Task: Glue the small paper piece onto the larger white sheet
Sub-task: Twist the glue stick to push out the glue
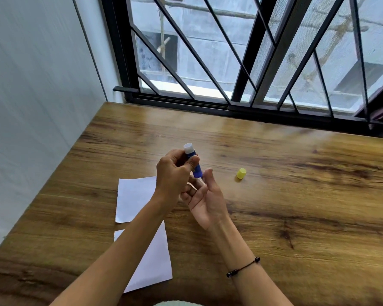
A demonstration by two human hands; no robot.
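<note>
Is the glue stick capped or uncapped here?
Uncapped: the yellow cap lies on the table, apart from the glue stick gripped in the left hand.

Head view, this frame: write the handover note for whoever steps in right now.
Left hand grips the glue stick, uncapped, white end up. Right hand is open, palm up, fingers at the stick's lower end; whether it holds a paper piece is unclear.
Yellow cap lies on the table, to the right. Two white sheets lie under the forearms.
Done: cap off.
Left: apply glue, press the piece onto the sheet, recap.

Left hand (175, 171) gripping blue glue stick (194, 162), right hand (205, 198) open-palmed beside it, yellow cap (241, 173) on table (296, 195)
</note>
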